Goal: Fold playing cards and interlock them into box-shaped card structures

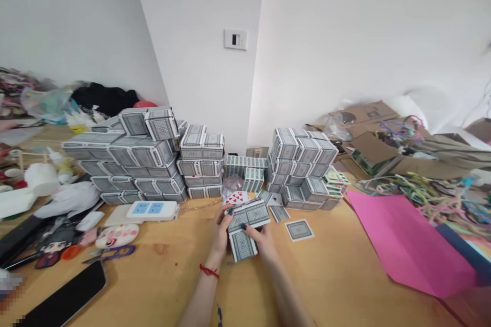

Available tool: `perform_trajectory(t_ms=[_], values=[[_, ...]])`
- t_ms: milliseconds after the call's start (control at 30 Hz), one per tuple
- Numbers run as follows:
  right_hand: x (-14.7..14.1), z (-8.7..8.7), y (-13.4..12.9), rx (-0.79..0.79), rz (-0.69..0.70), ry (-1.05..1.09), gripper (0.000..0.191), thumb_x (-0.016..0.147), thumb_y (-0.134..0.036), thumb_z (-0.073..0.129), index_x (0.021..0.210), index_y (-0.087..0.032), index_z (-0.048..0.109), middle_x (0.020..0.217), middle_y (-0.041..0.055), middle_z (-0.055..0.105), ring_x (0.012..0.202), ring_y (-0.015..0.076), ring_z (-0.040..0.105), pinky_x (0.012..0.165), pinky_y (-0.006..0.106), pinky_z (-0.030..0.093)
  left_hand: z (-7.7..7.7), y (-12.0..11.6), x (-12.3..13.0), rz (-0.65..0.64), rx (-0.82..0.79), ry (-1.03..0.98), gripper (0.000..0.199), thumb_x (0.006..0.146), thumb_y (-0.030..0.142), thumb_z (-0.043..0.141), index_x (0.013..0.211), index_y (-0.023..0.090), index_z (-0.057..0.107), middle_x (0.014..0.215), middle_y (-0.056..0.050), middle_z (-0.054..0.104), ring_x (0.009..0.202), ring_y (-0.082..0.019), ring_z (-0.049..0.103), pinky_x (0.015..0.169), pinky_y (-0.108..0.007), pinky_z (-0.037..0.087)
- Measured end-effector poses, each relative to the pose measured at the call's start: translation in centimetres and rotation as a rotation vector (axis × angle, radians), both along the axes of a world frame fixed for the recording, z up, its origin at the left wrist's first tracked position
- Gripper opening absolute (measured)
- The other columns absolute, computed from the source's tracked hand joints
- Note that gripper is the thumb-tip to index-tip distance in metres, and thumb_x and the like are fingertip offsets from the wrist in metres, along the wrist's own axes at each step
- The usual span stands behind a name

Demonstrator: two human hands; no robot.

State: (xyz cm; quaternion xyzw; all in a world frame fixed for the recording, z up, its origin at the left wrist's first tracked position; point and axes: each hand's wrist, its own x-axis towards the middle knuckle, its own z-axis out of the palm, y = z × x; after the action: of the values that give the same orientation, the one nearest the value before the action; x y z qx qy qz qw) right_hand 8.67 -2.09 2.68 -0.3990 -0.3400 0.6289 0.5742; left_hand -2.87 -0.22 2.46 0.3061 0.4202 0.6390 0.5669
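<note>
Between my two hands is a block folded from playing cards (245,225), its grey patterned card backs facing up and toward me. My left hand (220,230) grips its left side, thumb on the upper edge. On the right side my right hand (263,239) holds it, thumb pressed on the front face. Just beyond lie a face-up red-suited card (236,197) and several loose cards, among them a face-down card (299,230) to the right. Stacked card blocks stand behind, in a left stack (153,171), a middle stack (201,161) and a right stack (301,163).
Green-and-white card pieces (253,180) stand between the stacks. To the left are a white power strip (153,210), purple-handled scissors (120,252) and a black phone (65,299). A pink sheet (410,245) and tangled colourful cords (414,199) lie to the right, near cardboard boxes (374,148).
</note>
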Motion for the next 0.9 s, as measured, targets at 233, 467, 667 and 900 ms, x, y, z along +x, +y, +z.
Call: perform_trajectory(t_ms=[233,467,667,900], values=[[0.7,-1.7,0.5,-0.04,0.055,-0.029,0.039,0.057,-0.036,0.072,0.088,-0.016,0.059,0.09,0.0061,0.066,0.084,0.0226,0.06,0.078,0.037,0.045,-0.3,0.6,-0.3,0.077,0.013,0.138,0.016,0.062,0.032,0.062,0.063,0.017,0.056,0.06,0.003,0.059,0.06,-0.015,0.056,0.057,-0.024,0.044],[0.9,-1.7,0.8,-0.038,0.05,-0.09,0.039,0.059,-0.04,0.07,0.088,-0.018,0.058,0.086,0.005,0.066,0.08,0.0232,0.061,0.073,0.038,0.047,0.4,0.7,0.6,0.061,-0.069,0.041,0.024,0.067,0.037,0.057,0.078,0.016,0.062,0.08,-0.003,0.067,0.078,-0.02,0.061,0.069,-0.029,0.047],[0.7,-1.1,0.6,0.017,0.054,-0.093,0.038,0.059,-0.037,0.071,0.089,-0.017,0.058,0.088,0.0061,0.066,0.08,0.0236,0.06,0.072,0.038,0.047,0.5,0.4,0.7,0.0,-0.112,-0.174,0.023,0.066,0.032,0.058,0.081,0.015,0.063,0.085,-0.006,0.068,0.084,-0.024,0.062,0.076,-0.035,0.048],[0.7,-1.4,0.5,0.007,0.018,-0.038,0.035,0.061,-0.036,0.07,0.089,-0.018,0.058,0.088,0.0057,0.066,0.079,0.0229,0.06,0.072,0.037,0.047,0.6,0.4,0.8,-0.014,-0.087,-0.147,0.028,0.066,0.033,0.061,0.086,0.014,0.063,0.088,-0.007,0.068,0.087,-0.025,0.061,0.077,-0.035,0.047]])
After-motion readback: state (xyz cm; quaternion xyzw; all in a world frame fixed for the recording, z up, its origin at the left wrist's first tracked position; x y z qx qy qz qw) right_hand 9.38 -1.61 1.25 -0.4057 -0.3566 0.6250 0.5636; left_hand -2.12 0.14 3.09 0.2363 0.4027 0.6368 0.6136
